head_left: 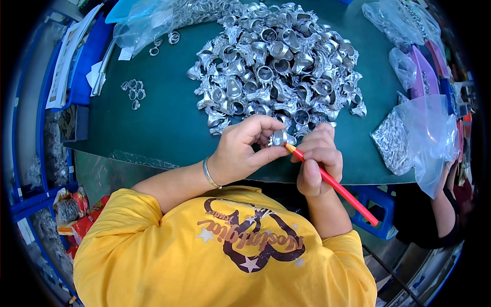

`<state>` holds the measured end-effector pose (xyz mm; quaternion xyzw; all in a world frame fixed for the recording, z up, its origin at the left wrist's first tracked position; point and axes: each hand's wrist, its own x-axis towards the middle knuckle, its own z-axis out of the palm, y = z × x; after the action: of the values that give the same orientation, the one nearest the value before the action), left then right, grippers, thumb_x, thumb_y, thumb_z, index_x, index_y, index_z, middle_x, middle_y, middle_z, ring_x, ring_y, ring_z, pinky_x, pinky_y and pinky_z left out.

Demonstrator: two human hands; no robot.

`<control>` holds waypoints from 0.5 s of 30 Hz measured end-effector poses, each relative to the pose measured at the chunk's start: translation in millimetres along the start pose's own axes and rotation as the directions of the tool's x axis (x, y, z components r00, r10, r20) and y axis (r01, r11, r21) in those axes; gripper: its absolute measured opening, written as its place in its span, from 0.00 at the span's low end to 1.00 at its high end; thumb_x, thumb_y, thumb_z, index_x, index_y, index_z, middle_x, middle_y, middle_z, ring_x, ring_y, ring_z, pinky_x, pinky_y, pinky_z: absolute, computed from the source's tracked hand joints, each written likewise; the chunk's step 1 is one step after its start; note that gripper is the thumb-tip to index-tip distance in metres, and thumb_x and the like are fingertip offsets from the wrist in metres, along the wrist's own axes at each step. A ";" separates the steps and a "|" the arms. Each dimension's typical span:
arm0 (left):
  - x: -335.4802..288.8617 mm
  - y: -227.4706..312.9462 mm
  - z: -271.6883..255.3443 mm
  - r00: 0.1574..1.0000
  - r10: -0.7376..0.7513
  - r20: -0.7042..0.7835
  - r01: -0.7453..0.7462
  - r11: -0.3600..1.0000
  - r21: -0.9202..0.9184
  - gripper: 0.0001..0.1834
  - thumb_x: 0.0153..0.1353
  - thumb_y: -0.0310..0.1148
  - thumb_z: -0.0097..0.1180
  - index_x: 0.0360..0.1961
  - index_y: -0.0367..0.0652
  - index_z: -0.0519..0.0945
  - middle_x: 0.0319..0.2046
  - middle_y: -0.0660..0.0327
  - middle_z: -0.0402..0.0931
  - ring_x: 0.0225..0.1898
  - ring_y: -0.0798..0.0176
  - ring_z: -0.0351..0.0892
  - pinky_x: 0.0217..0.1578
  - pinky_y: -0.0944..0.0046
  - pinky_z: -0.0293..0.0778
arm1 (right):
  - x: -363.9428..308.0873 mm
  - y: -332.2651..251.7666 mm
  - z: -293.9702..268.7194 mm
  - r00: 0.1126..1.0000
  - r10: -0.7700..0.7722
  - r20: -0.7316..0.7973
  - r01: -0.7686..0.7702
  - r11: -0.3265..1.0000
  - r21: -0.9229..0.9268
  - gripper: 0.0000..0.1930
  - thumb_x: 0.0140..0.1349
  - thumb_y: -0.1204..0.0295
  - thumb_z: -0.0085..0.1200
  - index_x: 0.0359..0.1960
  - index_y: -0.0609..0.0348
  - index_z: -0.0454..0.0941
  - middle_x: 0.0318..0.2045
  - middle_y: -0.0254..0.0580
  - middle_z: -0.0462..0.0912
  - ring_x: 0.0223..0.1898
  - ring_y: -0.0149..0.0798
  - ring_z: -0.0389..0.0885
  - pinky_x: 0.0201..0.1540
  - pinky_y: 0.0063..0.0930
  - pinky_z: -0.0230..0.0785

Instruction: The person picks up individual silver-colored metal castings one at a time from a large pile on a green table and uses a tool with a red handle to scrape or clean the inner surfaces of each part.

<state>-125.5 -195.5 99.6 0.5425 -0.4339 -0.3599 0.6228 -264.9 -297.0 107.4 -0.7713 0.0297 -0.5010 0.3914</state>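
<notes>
Between the thumb and fingers of my left hand [250,139] is a silver metal ring [280,137], held at the near edge of the pile. My right hand [322,156] grips a red pencil [340,190] with a bare wood tip. That tip points at the ring and appears to touch it; my fingers partly cover the ring. Just beyond both hands rises a large heap of chunky silver rings [280,64], many with sculpted tops and round bands. A metal bangle circles my left wrist.
Several thin rings [134,93] lie at the left of the green table [163,107]. A plastic bag of rings [148,25] sits at the back left, near a blue tray [84,66] with papers. At right are a bag of silver pieces [394,143] and another person's arm [444,212].
</notes>
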 end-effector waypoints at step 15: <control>0.1 10.7 -7.1 0.993 0.101 0.068 -0.115 0.962 0.247 0.20 0.44 0.22 0.71 0.40 0.37 0.76 0.32 0.65 0.71 0.25 0.80 0.65 0.24 0.79 0.63 | -2.5 4.6 9.4 0.961 0.276 -0.028 -0.274 0.960 0.053 0.12 0.50 0.86 0.60 0.35 0.65 0.74 0.30 0.44 0.80 0.27 0.30 0.76 0.31 0.20 0.69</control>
<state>-119.0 -191.4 110.0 0.5823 -0.5217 -0.2824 0.5559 -257.0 -293.6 100.8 -0.7409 0.1313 -0.4561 0.4752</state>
